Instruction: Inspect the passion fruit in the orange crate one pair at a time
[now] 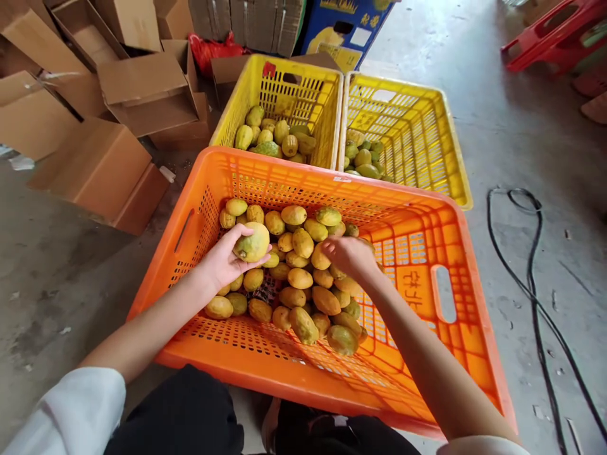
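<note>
Knees [175, 414]: in dark cloth, close by the near side of the orange crate [284, 381]; a bump from them could jog it and set loose fruit rolling.
Left hand [226, 258]: thumb over the top and fingers beneath, grasping one green-yellow fruit [253, 243] above the crate's left part. The grip looks light, so a smooth skin or a quick turn of the wrist could let it slip and bruise on those below.
Right hand [349, 254]: fingers curled downward at the heap; whether they grasp anything I cannot tell, as the back of the hand hides the tips. Pulling one out from there could make its neighbours slide.
Piled fruit [300, 278]: yellow to green, heaped in the left and middle of the orange crate. Pressing hard could dent the riper-looking ones.
Yellow crates [417, 136]: a pair just beyond the far rim, with more fruit low inside; a toss that long could end in a hard landing.
Black cable [533, 296]: looped on the floor to the right, near the crate; a careless step back round that side could catch a foot.
</note>
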Demonstrator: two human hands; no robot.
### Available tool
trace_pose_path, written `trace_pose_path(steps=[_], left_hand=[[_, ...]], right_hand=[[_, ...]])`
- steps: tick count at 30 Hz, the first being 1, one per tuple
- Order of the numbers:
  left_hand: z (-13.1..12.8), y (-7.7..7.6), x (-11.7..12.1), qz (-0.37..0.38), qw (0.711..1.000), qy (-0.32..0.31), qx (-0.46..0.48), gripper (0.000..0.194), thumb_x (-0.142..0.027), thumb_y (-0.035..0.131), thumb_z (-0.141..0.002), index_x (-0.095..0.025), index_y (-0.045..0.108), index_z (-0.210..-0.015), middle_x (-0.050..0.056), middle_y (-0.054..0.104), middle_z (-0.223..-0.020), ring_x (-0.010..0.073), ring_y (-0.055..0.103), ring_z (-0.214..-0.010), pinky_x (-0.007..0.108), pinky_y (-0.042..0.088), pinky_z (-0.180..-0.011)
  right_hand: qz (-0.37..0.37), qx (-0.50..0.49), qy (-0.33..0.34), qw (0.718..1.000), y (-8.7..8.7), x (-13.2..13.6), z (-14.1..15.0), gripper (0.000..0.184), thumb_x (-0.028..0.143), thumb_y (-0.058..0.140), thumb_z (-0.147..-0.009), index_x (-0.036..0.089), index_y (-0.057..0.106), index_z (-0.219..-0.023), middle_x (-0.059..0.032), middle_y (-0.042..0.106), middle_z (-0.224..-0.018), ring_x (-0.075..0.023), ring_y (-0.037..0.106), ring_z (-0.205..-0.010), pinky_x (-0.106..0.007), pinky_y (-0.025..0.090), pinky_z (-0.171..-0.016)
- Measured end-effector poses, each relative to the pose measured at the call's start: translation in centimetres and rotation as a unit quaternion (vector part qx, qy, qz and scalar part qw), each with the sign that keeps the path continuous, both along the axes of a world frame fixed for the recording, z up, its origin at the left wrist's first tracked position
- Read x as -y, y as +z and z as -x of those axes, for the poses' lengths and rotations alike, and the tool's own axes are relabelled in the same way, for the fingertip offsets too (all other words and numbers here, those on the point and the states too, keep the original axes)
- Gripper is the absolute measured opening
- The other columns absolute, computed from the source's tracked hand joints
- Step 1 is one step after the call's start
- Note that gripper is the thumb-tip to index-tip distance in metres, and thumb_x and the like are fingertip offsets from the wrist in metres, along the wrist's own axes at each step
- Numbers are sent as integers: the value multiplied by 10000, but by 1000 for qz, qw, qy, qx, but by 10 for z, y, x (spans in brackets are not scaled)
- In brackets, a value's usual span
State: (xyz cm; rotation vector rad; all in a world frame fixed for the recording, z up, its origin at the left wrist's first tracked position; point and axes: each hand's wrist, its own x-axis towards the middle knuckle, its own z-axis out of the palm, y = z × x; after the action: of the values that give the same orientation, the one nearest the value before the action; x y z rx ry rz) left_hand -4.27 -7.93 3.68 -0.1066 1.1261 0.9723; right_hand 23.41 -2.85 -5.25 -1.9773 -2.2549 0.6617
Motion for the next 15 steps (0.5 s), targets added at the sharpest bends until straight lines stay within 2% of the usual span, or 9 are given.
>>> trace_pose_path(steps=[1,3,6,7,9,11,13,15], left_hand=[[-1,1,1,0,1000,-13,7,285,-177,614,-788,-101,623,-1063,141,705,-931,288,720,-925,408,634,-759],[-2,4,4,1,999,-41,24,253,-192,596,-808,-80,627,-1033,158,703,-900,291,725,-897,393,634,-738],[-4,7,6,2,997,-64,36,206,-195,573,-837,-90,617,-1008,140,698,-854,266,731,-824,365,634,-704],[-4,7,6,4,997,-66,34,186,-188,570,-840,-102,611,-1000,124,696,-838,253,730,-795,358,635,-692],[-4,4,5,11,997,-69,29,149,-175,571,-841,-117,603,-975,100,689,-812,231,722,-754,348,635,-677],[-4,-1,4,22,997,-73,21,130,-164,579,-833,-114,602,-952,95,682,-803,217,713,-735,335,633,-664],[-3,-6,3,33,996,-80,9,135,-152,589,-818,-107,603,-945,100,678,-811,213,705,-739,329,629,-653],[-3,-12,4,38,995,-94,-1,160,-139,599,-792,-108,602,-950,105,674,-828,218,699,-760,328,622,-635]], right_hand=[[-47,13,-34,998,4,-14,-4,274,380,451,-924,232,681,-931,-148,695,-952,-387,613,-1065,-540,449,-878],[-98,20,-28,995,5,-37,-10,312,425,440,-939,269,616,-1144,-147,636,-1188,-408,516,-1219,-587,401,-969],[-83,9,37,996,-9,-52,-11,503,456,549,-890,257,464,-1344,-157,493,-1398,-412,450,-1281,-575,395,-1015],[-79,1,29,996,-16,-53,-9,556,458,569,-880,253,422,-1376,-159,457,-1422,-402,430,-1296,-563,387,-1035],[-95,-9,-19,995,-29,-52,-6,607,467,597,-862,232,397,-1385,-181,422,-1406,-397,418,-1286,-559,376,-1046],[-114,-41,-53,991,-36,-49,-3,564,460,618,-849,224,445,-1331,-187,424,-1354,-395,433,-1249,-563,382,-1025],[-123,-85,-68,986,-37,-46,0,472,446,642,-830,232,514,-1231,-177,449,-1311,-388,451,-1222,-563,383,-1015],[-131,-138,-118,975,-32,-43,7,410,441,677,-793,231,552,-1122,-166,497,-1271,-377,467,-1211,-562,371,-1037]])
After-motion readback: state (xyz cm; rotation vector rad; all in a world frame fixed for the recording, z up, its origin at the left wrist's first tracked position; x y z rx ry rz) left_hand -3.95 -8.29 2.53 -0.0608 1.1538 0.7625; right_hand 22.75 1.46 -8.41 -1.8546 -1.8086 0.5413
